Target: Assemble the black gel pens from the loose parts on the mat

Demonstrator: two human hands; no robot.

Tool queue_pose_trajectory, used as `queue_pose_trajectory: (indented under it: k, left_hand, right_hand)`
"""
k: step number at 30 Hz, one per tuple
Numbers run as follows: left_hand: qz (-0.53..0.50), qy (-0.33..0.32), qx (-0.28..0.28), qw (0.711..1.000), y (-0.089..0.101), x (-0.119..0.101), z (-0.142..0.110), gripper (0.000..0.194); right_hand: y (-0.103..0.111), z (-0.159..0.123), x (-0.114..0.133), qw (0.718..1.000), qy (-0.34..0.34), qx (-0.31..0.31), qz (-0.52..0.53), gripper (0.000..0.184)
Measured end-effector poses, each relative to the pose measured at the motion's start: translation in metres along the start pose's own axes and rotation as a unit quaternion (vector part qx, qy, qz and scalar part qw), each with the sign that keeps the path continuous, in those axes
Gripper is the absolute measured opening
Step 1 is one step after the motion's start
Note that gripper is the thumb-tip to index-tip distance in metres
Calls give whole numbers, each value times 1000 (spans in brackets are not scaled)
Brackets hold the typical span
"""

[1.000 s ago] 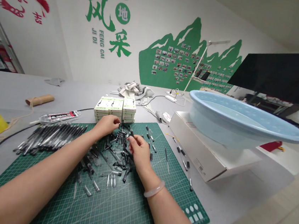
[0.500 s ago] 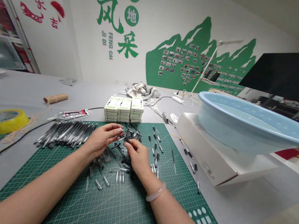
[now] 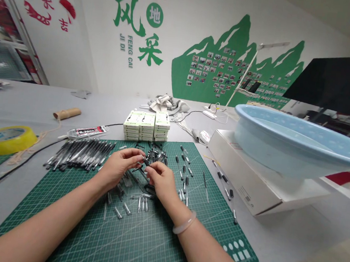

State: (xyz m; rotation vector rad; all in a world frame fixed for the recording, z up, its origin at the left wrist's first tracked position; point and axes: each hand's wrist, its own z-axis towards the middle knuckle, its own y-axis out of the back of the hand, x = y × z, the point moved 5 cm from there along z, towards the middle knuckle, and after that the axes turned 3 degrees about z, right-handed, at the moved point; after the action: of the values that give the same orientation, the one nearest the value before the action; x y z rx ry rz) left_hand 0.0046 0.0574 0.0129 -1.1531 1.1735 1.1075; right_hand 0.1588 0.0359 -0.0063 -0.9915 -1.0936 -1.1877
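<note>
Dark pen part (image 3: 146,161), one, held on the near side of the box stack (image 3: 146,126); long axis slanting, far end toward the stack's left side. Left hand (image 3: 118,167): fingers pinching that end. Right hand (image 3: 164,180): fingers pinching the near end. Left hand, beside the stack one second earlier, now meets the right.

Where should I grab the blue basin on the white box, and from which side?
I'd take the basin by its rim, coming from the near side, hands at opposite ends: the lip flares outward for hooking under, and its right end juts past the white box.
</note>
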Motion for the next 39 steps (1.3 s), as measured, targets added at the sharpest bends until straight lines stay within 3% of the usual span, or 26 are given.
queue_pose_trajectory:
  k: [3,5,8,14,17,20,29,39]
  left_hand:
    - [-20,-6,12,1000,-1,1,2,27]
    - [-29,-4,20,999,-2,2,2,25]
    - [-40,-5,35,999,-3,1,1,22]
    - [-61,-6,69,996,-5,-2,1,20]
    - [-61,-3,77,995,-6,-2,1,18]
    - [-54,-1,73,996,-6,-1,1,20]
    - [-69,-11,100,992,-6,-3,-1,17]
    - [-90,-18,114,989,-16,-3,-9,19]
  right_hand:
    - [-5,0,-2,998,-14,36,46,26]
    - [-4,0,-3,997,-18,21,71,20]
    - [-3,1,-7,993,-43,9,106,26]
    - [-12,-2,-3,980,-74,87,162,31]
    - [-12,-2,-5,976,-82,62,192,28]
    - [-11,-1,-8,975,-97,54,191,32]
    - [-18,-6,-5,955,-122,148,226,35]
    - [-20,-8,-1,944,-131,158,259,36]
